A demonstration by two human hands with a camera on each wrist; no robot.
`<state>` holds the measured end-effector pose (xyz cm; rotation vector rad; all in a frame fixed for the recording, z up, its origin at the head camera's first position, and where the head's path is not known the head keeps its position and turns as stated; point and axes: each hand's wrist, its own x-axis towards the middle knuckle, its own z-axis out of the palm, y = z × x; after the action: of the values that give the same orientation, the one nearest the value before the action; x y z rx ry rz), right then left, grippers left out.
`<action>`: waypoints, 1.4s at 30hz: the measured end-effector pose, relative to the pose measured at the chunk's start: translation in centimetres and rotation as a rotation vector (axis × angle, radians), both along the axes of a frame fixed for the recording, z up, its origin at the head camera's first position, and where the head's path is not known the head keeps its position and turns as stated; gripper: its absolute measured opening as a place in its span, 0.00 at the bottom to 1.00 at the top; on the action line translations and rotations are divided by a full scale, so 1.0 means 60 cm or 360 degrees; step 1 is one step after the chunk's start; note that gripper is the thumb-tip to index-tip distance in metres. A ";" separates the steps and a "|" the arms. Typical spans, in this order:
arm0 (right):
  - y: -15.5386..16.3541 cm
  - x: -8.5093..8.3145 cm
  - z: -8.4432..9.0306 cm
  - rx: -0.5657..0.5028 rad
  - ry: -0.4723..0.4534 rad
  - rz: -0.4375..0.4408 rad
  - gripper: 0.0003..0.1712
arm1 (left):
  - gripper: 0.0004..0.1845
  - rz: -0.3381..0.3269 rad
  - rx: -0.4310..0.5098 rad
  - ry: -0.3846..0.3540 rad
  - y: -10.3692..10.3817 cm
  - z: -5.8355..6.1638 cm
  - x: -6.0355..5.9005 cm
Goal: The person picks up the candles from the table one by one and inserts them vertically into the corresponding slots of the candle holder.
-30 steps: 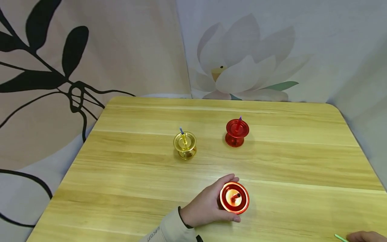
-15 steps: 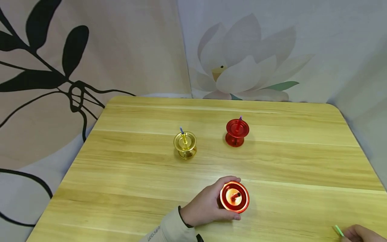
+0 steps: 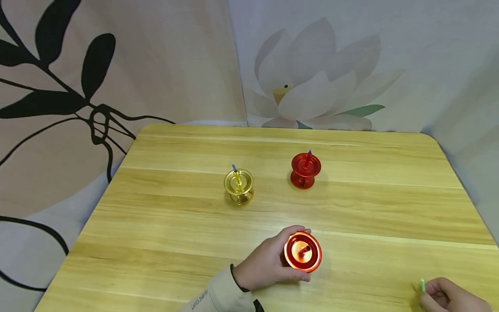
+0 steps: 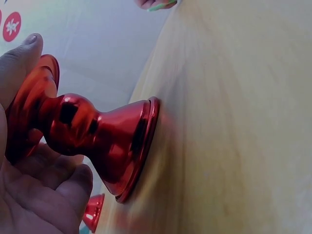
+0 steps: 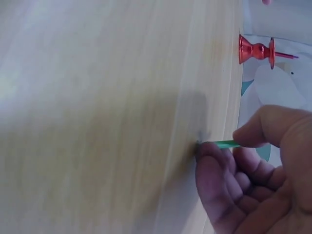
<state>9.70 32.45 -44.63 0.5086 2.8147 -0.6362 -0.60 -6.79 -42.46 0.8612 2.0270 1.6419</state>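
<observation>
On wooden table [image 3: 390, 208], floral cloth [image 3: 319, 86] behind: gold holder [image 3: 238, 187] and red holder [image 3: 306, 170], beyond the grip. Left hand [image 3: 265, 265] curled round orange holder [image 3: 302, 252], upright at near edge. Right hand [image 3: 448, 298], well right of it, pinches green candle [image 3: 422, 284].

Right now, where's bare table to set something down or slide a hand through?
Free: the far strip behind the gold holder and red holder, the left side of the table, and the right side beyond the red holder. Crowded: the near edge, where the left hand grips the near holder and the right hand pinches a green candle.
</observation>
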 end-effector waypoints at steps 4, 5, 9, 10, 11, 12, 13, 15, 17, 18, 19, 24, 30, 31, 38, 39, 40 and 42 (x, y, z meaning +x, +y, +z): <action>-0.019 -0.005 0.007 0.0023 0.0063 0.0076 0.10 | 0.44 0.0007 -0.0015 0.0045 -0.001 -0.002 -0.001; -0.023 -0.007 0.010 0.0009 0.0053 0.0085 0.11 | 0.44 0.0008 -0.0021 0.0057 -0.002 -0.002 -0.001; -0.039 -0.020 0.025 -0.0034 -0.0018 0.0132 0.12 | 0.44 0.0014 -0.0030 0.0032 -0.002 -0.002 -0.002; -0.044 -0.022 0.028 -0.0043 -0.0012 0.0135 0.12 | 0.44 0.0016 -0.0036 0.0042 -0.002 -0.002 -0.002; -0.049 -0.024 0.031 -0.0053 -0.0006 0.0137 0.12 | 0.43 0.0017 -0.0035 0.0037 -0.002 -0.002 -0.002; -0.053 -0.026 0.034 -0.0057 -0.0003 0.0145 0.12 | 0.43 0.0018 -0.0034 0.0034 -0.002 -0.003 -0.002; -0.058 -0.028 0.037 -0.0060 0.0017 0.0147 0.12 | 0.43 0.0016 -0.0026 0.0026 -0.002 -0.003 -0.002; -0.069 -0.030 0.041 -0.0075 0.0084 0.0142 0.10 | 0.43 0.0012 -0.0013 -0.0003 -0.002 -0.004 -0.003; -0.079 -0.029 0.043 -0.0084 0.0174 0.0128 0.07 | 0.43 0.0016 -0.0016 -0.0027 -0.002 -0.005 -0.003; -0.083 -0.028 0.044 -0.0088 0.0230 0.0125 0.06 | 0.44 0.0018 -0.0017 -0.0038 -0.002 -0.005 -0.002; -0.087 -0.028 0.044 -0.0099 0.0276 0.0124 0.05 | 0.44 0.0020 -0.0022 -0.0048 -0.002 -0.005 -0.002; -0.101 -0.026 0.044 -0.0122 0.0455 0.0163 0.03 | 0.46 0.0035 -0.0082 -0.0029 -0.003 -0.004 -0.001; -0.113 -0.031 0.048 -0.0147 0.0481 0.0199 0.04 | 0.46 0.0031 -0.0103 -0.0012 -0.003 -0.003 -0.001; -0.115 -0.032 0.048 -0.0154 0.0490 0.0203 0.05 | 0.46 0.0029 -0.0101 -0.0009 -0.003 -0.004 -0.001; -0.132 -0.038 0.050 -0.0186 0.0579 0.0265 0.08 | 0.45 0.0025 -0.0103 0.0000 -0.003 -0.003 0.000; -0.134 -0.039 0.050 -0.0192 0.0592 0.0270 0.09 | 0.45 0.0023 -0.0099 -0.0004 -0.003 -0.003 0.000; -0.136 -0.039 0.050 -0.0196 0.0604 0.0273 0.09 | 0.45 0.0019 -0.0096 -0.0007 -0.003 -0.003 0.000; -0.140 -0.040 0.050 -0.0197 0.0632 0.0279 0.10 | 0.45 0.0013 -0.0087 -0.0023 -0.002 -0.003 0.000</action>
<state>7.28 24.08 -41.64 0.1181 3.1071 -0.9577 -0.62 -6.92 -42.65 0.8206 2.0581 1.5845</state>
